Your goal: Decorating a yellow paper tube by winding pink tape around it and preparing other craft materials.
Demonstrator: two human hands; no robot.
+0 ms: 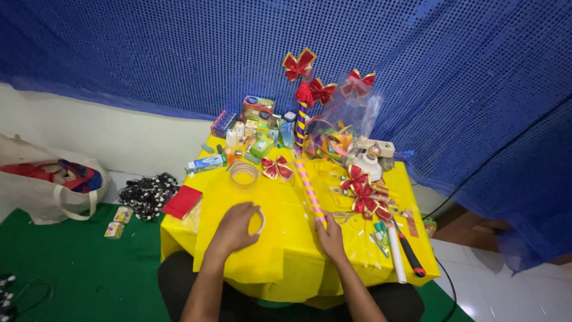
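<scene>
Tape work, by the look of it, at the near edge of the yellow plastic-covered table (280, 262).

Far left, on the green floor: pale cloth tote bag (47, 191), then heap of black beaded strings (146, 194), then flat red card (183, 201) on the table corner. All well apart from the hands; best left alone.

Left hand (233, 229) curled over a small clear ring of sticky tape (260, 220), grasping it against the yellow cover. Good to keep the ring low and close to the table, loose end turned towards the stick, and to draw out only a short length so nothing folds onto itself.

Just right, long pink-and-yellow striped stick (310, 188) lying flat, running from mid-table down towards the body. Right hand (330, 237) laid on its near end, fingers stretched along it; cannot tell whether closed round it or only pressing down. Firm downward pressure advisable, to stop any rolling.

Further right, cluster of red-and-gold ribbon bows (363, 197) and a black-and-red-handled tool (409, 253). Worth minding with the right elbow.
</scene>
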